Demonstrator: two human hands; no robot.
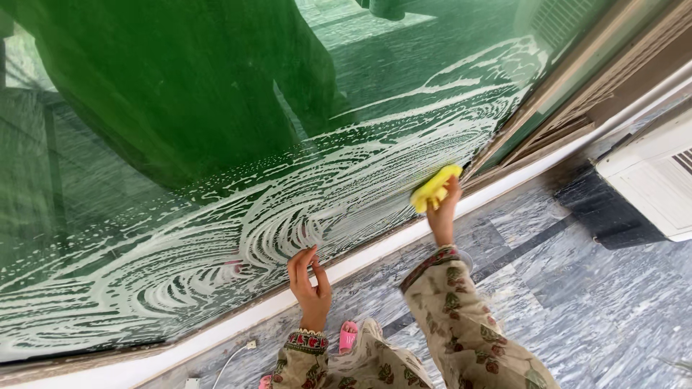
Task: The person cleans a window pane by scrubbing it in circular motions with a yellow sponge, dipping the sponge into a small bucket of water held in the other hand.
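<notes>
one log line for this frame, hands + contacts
left hand: open, fingertips on soapy glass pane | right hand: pressing yellow sponge to pane's lower edge | suds: swirled streaks

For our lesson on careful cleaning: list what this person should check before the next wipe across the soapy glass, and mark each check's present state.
1. Right hand grips the yellow sponge: ok.
2. Sponge touches the glass pane: ok.
3. Left hand braced on the glass: ok.
4. Soap suds reach the upper glass: not ok, only the lower part is covered.
5. White cable on the floor is dry: cannot tell.
</notes>
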